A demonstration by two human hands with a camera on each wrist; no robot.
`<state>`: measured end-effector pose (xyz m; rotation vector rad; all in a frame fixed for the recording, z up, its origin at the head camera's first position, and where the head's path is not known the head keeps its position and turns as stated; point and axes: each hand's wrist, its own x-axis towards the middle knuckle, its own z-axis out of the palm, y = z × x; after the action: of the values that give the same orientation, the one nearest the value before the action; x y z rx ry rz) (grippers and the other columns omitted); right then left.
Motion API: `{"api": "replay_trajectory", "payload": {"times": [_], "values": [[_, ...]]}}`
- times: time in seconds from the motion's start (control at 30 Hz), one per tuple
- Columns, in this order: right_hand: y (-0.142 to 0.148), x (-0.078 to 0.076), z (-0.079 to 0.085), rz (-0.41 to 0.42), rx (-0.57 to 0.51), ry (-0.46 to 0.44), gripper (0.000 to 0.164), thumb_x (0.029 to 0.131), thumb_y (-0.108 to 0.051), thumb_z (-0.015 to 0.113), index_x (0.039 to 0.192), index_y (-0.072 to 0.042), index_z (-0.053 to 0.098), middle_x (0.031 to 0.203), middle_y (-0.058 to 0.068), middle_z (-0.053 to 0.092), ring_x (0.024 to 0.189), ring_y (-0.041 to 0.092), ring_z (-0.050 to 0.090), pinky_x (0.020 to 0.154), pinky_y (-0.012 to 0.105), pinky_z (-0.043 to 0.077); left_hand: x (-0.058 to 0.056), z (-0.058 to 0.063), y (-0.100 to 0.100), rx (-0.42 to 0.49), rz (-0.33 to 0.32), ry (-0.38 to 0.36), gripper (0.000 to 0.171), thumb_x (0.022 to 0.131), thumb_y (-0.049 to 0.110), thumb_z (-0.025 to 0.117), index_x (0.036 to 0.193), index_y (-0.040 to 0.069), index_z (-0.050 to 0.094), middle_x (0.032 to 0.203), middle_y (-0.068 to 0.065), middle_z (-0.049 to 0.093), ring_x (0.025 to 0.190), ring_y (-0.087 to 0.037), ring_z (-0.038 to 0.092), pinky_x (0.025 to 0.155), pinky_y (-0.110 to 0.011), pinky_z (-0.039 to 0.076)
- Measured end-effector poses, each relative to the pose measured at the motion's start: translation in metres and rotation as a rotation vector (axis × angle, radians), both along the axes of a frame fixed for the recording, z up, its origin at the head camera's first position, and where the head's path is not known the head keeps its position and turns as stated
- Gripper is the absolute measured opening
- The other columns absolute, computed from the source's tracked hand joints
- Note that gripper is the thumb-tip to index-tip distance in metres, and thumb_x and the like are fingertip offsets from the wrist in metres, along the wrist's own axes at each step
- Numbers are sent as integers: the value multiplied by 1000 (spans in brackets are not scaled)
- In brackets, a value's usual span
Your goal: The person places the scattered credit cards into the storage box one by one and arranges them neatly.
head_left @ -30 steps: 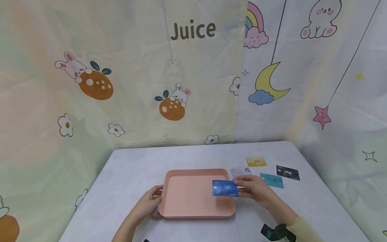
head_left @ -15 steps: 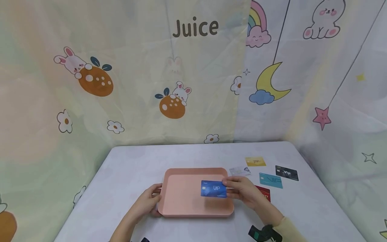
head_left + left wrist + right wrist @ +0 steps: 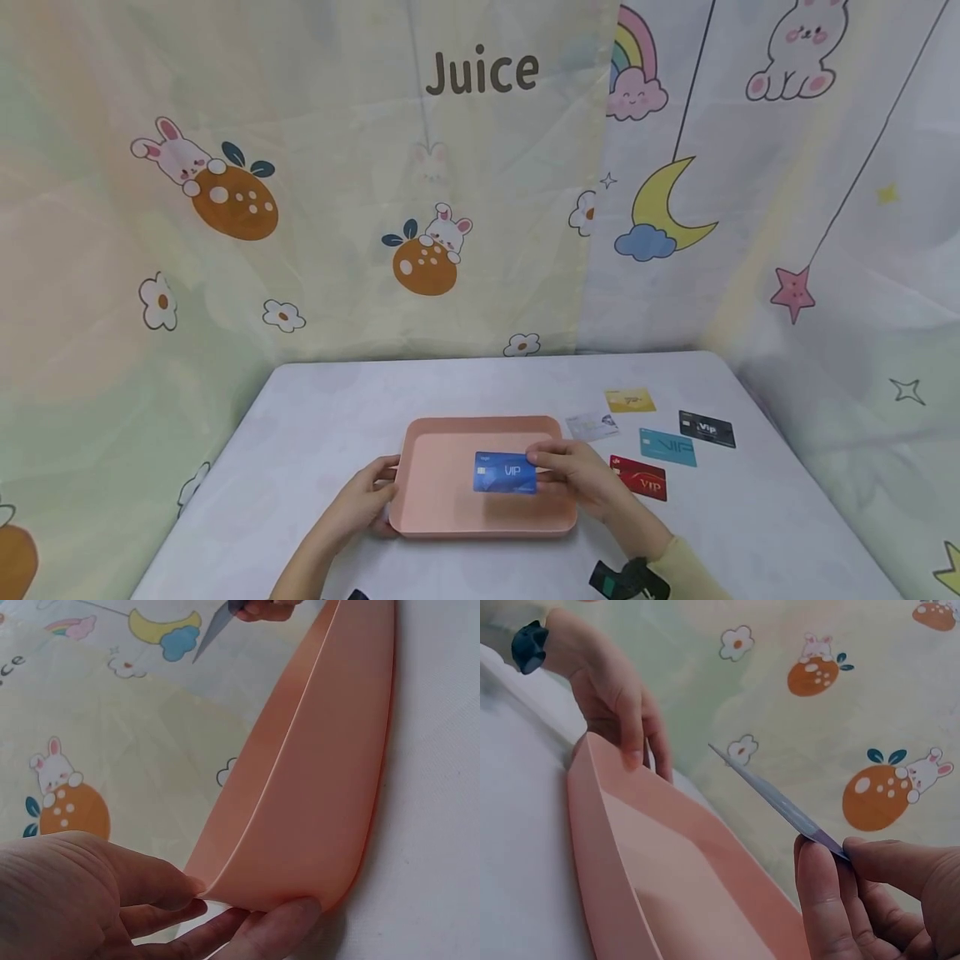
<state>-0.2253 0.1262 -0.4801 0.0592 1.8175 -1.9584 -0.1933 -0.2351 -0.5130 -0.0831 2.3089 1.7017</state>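
Note:
A blue VIP card (image 3: 501, 472) is pinched at its right end between the thumb and fingers of my right hand (image 3: 573, 475). It is held over the right half of a pink tray (image 3: 435, 521), its shadow falling on the tray floor. In the right wrist view the blue card (image 3: 772, 796) appears nearly edge-on, above the tray's rim. My left hand (image 3: 365, 497) grips the tray's left side. The left wrist view shows that hand (image 3: 82, 892) with its thumb and fingers at the tray's corner (image 3: 247, 889).
Right of the tray lie several cards: a yellow one (image 3: 630, 401), a pale silver one (image 3: 592, 426), a black one (image 3: 707, 429), a teal one (image 3: 667, 447) and a red one (image 3: 638, 478). A white cloth (image 3: 345, 387) covers the table. Printed curtains (image 3: 337, 167) hang behind it.
My right hand has carried the blue card leftward, farther over the tray. The red card, hidden behind the right hand before, now shows. The left hand keeps its hold on the tray.

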Motion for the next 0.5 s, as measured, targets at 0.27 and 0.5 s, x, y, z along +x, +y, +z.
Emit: {"api": "replay_trajectory", "payload": {"times": [0.27, 0.5], "values": [[-13, 3, -7, 9, 25, 4, 36, 96, -26, 76, 120, 0, 72, 98, 4, 74, 79, 16, 71, 74, 25, 64, -1, 2, 2, -25, 27, -2, 50, 101, 1, 52, 150, -3, 44, 138, -27, 56, 111, -36, 67, 57, -49, 65], [-25, 7, -15, -3, 10, -10, 42, 93, -26, 78, 123, 3, 69, 99, 6, 74, 80, 17, 72, 75, 26, 64, 0, 0, 4, -12, 24, -8, 50, 101, 1, 52, 150, -4, 44, 138, -29, 54, 107, -32, 68, 58, -49, 65]]}}
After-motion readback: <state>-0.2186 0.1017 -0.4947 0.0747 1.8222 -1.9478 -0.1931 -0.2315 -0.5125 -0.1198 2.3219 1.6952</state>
